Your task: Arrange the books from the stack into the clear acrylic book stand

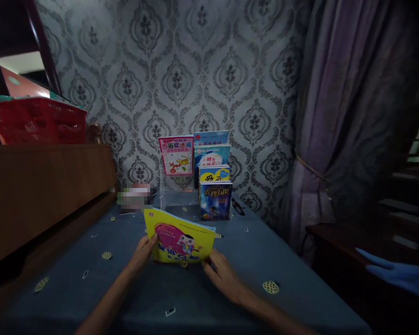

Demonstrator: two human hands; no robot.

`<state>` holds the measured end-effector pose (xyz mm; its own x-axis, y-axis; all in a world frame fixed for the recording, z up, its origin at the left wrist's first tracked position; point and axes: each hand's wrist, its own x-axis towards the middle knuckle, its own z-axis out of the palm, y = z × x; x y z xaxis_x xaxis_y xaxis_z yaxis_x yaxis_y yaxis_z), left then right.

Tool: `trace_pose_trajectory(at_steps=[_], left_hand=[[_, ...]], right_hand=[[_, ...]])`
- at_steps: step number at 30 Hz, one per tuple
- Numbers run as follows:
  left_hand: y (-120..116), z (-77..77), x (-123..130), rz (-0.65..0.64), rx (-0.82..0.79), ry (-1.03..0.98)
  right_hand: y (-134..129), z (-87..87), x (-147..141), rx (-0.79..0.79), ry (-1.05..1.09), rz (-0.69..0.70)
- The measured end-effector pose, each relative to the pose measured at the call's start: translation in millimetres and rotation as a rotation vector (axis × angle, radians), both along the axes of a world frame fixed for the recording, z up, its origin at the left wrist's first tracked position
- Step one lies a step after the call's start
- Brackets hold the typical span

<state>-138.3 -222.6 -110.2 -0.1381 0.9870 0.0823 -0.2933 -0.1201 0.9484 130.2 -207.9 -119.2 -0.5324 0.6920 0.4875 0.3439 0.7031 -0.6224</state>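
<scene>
A yellow picture book (202, 239) with a cartoon child and a magenta oval on its cover is held up, tilted, above the blue tablecloth. My left hand (144, 249) grips its left edge, thumb on the front cover. At the lower right corner my right hand (220, 270) is closed on the same book. Beyond it, upright in a clear stand (163, 197), are a pink book (177, 158) on the left and a row of books on the right. A dark blue book (215, 201) is foremost in that row, with a yellow one (209, 174) and light blue ones (212, 156) behind.
A blurred-out item (135, 197) lies at the back left of the table (258, 260). Dark-framed glasses (238, 207) rest right of the books. On the left, a wooden cabinet (49, 190) bears a red basket (37, 120). A blue glove (400, 274) lies at the right, below the curtain.
</scene>
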Motion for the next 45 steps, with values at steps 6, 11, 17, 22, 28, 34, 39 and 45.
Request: trace_pose_trajectory(at_steps=[6,11,17,22,28,34,39,45], left_hand=[[-0.1,0.9,2.4,0.03,0.008,0.053],[6.6,-4.7,1.8,0.084,0.004,0.028],[4.4,-3.5,0.6,0.071,-0.001,0.04],[1.6,0.6,1.9,0.021,0.018,-0.005],[3.2,13.0,6.0,0.082,-0.005,-0.067],[10.3,28.7,7.4,0.106,-0.06,-0.085],[30.1,51.3,-1.5,0.047,-0.048,-0.02],[87.5,140.8,-27.6,0.009,0.192,0.182]], right_hand=[[-4.9,3.8,-1.3,0.001,0.001,-0.023],[-2.5,-1.4,-1.3,-0.034,0.022,-0.031],[-3.5,6.8,4.3,-0.103,0.014,0.0],[3.8,19.5,6.9,-0.169,0.016,-0.002],[31.4,25.6,-3.0,-0.219,0.171,0.109],[48.8,36.0,-7.7,-0.271,0.182,0.118],[74.0,59.7,-13.1,-0.23,0.102,0.111],[133.0,141.5,-31.1,-0.151,0.158,0.208]])
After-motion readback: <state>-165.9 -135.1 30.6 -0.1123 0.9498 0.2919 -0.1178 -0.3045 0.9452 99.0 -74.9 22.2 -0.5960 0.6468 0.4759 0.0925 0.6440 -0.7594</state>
